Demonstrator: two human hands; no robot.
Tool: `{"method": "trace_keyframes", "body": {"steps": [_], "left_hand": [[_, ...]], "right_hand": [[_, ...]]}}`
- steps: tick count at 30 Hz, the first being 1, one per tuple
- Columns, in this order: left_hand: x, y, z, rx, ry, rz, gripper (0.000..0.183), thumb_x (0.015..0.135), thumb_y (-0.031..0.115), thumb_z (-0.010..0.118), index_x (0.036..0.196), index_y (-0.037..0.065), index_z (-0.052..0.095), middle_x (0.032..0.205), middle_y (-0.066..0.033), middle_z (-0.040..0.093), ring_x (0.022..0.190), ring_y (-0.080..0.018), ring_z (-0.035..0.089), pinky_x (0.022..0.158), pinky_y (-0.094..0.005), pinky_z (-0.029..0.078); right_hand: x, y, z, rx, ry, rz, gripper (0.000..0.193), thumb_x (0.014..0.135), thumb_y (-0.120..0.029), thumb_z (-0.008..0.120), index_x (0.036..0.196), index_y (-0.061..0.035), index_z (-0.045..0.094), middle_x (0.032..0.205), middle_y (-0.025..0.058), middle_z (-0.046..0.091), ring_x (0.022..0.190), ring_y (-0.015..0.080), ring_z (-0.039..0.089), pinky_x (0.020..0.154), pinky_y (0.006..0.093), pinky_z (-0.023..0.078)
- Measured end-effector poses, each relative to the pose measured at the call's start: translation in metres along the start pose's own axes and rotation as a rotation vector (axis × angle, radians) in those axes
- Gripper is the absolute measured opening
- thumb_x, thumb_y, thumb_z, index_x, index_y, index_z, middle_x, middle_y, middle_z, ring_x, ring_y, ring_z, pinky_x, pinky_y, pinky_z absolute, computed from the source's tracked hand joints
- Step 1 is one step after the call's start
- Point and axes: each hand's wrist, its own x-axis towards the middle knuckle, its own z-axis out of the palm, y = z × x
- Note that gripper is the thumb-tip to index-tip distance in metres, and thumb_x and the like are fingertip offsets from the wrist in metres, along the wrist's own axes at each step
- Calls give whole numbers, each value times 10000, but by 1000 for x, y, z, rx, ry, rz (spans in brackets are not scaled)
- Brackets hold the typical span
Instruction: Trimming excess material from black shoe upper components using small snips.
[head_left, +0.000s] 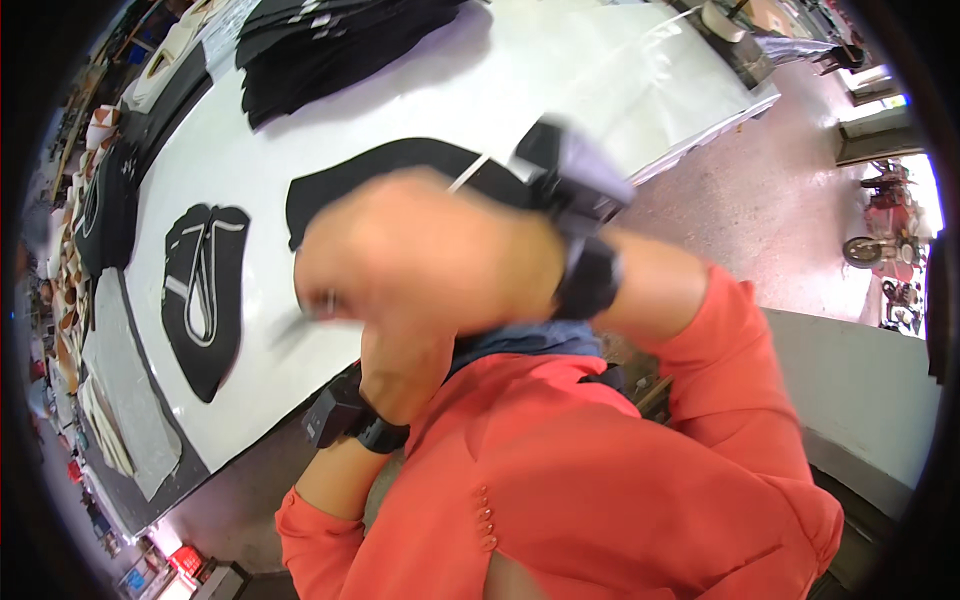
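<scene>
- Blur over right hand [425, 250], overlapping left hand [408, 368] in view; cannot tell either grip's state.
- Black panel [385, 158] on worktop [270, 165], partly behind right hand.
- White-trimmed black piece [226, 290] farther left.

Head-worn fisheye looks down on torso [600, 450] and table [575, 65] — near, edges hard to judge.

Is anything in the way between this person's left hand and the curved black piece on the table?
Yes: in this view, the blurred right hand lies between the left hand and the black fabric piece, partly covering both.
</scene>
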Motion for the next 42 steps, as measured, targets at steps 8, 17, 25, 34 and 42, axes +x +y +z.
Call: {"method": "trace_keyframes", "body": {"steps": [8, 17, 25, 34, 42], "left_hand": [[11, -2, -11, 39, 40, 21, 328, 860, 53, 695, 1183, 28, 640, 1319, -107, 639, 1231, -323, 590, 1051, -463, 462], [14, -5, -14, 23, 58, 7, 275, 828, -30, 653, 1097, 23, 663, 1236, -87, 685, 1106, -298, 643, 929, -422, 520], [12, -9, -12, -7, 65, 53, 305, 801, -62, 629, 1098, 6, 654, 1248, -107, 683, 1106, -304, 651, 917, -427, 541], [18, -6, -18, -4, 31, 29, 288, 790, -44, 630, 1070, 23, 642, 1230, -98, 672, 1079, -298, 637, 905, -425, 519], [20, -5, -20, 31, 7, 22, 285, 781, -37, 631, 1057, 35, 640, 1236, -86, 660, 1098, -295, 621, 915, -419, 510]], "right_hand": [[-30, 59, -144, -834, 542, 374, 258, 913, -215, 753, 915, 40, 721, 681, 77, 635, 601, 145, 560, 571, 305, 445], [-60, 66, -47, -107, -340, 284, 172, 778, -86, 766, 896, -6, 668, 934, 102, 660, 836, 294, 645, 770, 366, 520], [-57, 65, -25, -284, -404, 284, 126, 792, -99, 705, 872, -10, 668, 907, 111, 631, 838, 339, 644, 725, 420, 512], [-42, 59, -21, -267, -527, 437, 160, 785, -127, 650, 794, 32, 643, 754, 179, 637, 708, 365, 627, 658, 428, 499], [-42, 62, -31, -95, -560, 669, 237, 803, -186, 664, 826, 50, 674, 680, 169, 612, 611, 259, 589, 618, 369, 481]]}}
